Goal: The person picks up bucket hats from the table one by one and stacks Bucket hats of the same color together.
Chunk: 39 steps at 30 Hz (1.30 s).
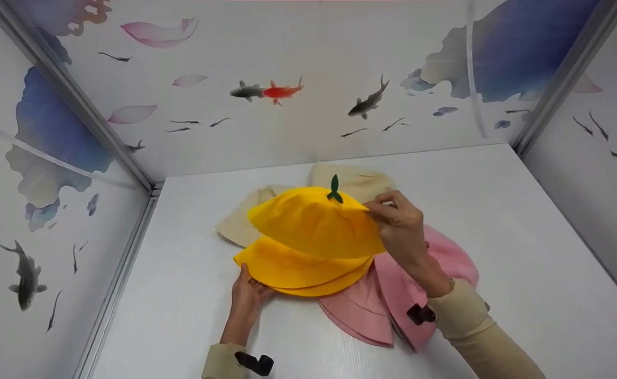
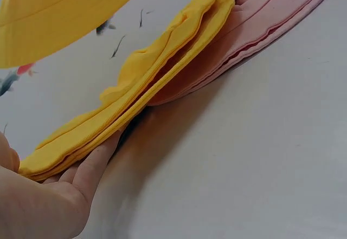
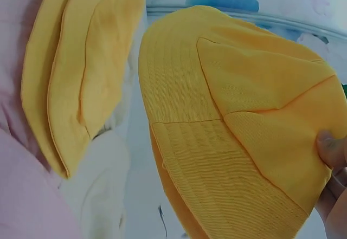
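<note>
RH [image 1: 405, 234] pinched sprout-topped yellow bucket hat [image 1: 303, 221]; LH [image 1: 246, 297], lower left of RH, pinched yellow brims [image 1: 303, 273]. Steady LH prob. cut snag risk.

White walls [image 1: 287, 142] with fish [image 1: 368, 100] and pink petals [image 1: 132, 114]; metal corner posts [image 1: 567, 73]; white tabletop [image 1: 529, 295]

Raised yellow hat [image 1: 308, 223]: matt cloth, fine diagonal twill showing close up, brim ridged by rows of stitching, crown softly creased. Lower yellow brims [image 1: 297, 271] look the same weave—dull, with thick sewn edges. Pink hats [image 1: 358, 316]: matt cloth, smooth to lightly wrinkled. Cream hats [image 1: 240, 218]: dull, soft cloth, puckered in places. Green sprig [image 1: 335, 189] flat and matt, material unclear. Tabletop [image 1: 503, 221] smooth, white, faintly satiny. Printed wall panels [image 1: 319, 47] smooth, pale light streaks across them—a slight gloss. Corner posts [image 1: 571, 76]: grey, metal-looking, low sheen. Sleeve [image 1: 497, 342] of matt beige cloth.
</note>
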{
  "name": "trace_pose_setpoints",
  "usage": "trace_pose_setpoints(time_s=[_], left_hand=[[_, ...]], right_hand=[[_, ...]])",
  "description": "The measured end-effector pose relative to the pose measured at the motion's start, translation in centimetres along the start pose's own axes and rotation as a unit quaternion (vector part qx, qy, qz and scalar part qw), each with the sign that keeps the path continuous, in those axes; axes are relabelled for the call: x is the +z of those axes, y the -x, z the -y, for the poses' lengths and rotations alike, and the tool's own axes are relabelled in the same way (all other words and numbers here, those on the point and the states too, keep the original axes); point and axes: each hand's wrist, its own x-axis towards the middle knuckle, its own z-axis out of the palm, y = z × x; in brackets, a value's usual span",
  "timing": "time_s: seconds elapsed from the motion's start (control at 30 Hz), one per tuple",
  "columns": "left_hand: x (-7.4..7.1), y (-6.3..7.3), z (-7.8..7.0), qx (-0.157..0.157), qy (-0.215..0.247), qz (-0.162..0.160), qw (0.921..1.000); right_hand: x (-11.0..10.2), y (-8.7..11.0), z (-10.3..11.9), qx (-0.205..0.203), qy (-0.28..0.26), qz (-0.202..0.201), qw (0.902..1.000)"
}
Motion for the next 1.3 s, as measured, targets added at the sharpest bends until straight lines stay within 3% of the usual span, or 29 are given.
trace_pose_setpoints(time_s=[0.2, 0.47, 0.73, 0.87, 1.1, 1.3], left_hand=[[-0.1, 0.2, 0.2, 0.013, 0.019, 0.012, 0.9997], [-0.3, 0.5, 0.3, 0.024, 0.049, 0.060, 0.9967], [-0.3, 0.7, 0.3, 0.017, 0.099, 0.061, 0.9931], [-0.1, 0.6, 0.3, 0.024, 0.124, 0.055, 0.9904], [0.1, 0.6, 0.2, 0.008, 0.093, 0.064, 0.9936], [0.5, 0.4, 0.3, 0.027, 0.009, 0.015, 0.9995]], right_hand=[[1.7, 1.2, 1.1, -0.023, -0.033, 0.014, 0.9991], [3.5, 2.3, 1.3, -0.034, -0.044, 0.042, 0.9976], [4.5, 3.1, 0.3, -0.020, -0.068, 0.065, 0.9954], [5.2, 3.7, -0.8, -0.002, -0.053, 0.080, 0.9953], [5.8, 4.6, -2.7, 0.050, -0.020, 0.079, 0.9954], [6.2, 4.5, -3.6, 0.120, -0.047, 0.081, 0.9884]])
